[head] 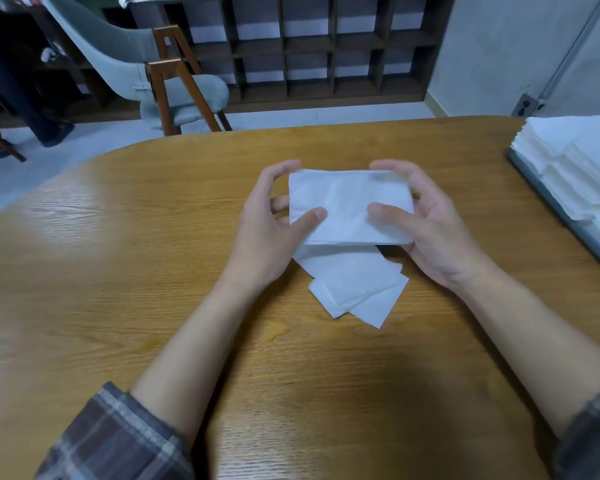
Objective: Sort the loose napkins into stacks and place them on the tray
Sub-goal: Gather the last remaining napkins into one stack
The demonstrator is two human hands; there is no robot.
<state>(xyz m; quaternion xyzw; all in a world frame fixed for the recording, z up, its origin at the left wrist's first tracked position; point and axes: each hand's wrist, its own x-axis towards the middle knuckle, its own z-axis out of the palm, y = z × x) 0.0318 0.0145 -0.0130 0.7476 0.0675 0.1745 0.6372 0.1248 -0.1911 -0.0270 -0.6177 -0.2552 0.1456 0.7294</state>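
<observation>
Mostly done I'd say: stacks (568, 157) on the tray (575, 230), left hand (274, 230) and right hand (426, 230) both grip another small stack (347, 206), few loose napkins (357, 289) left on the tabletop (118, 271).

Small square stack of white paper napkins (347, 206): held just above the table, roughly level, edges aligned. Left hand (274, 230) and right hand (426, 230) grip it at opposite sides, thumbs on top, fingers curled over the far edge.

Loose white paper napkins (355, 287): a few, flat on the wooden table (153, 271), fanned and overlapping, corners askew, partly under the held stack.

Grey-blue flat tray (589, 244): at the table's right edge, partly out of frame. Carries tall stacks of white napkins (568, 150) packed side by side.
</observation>
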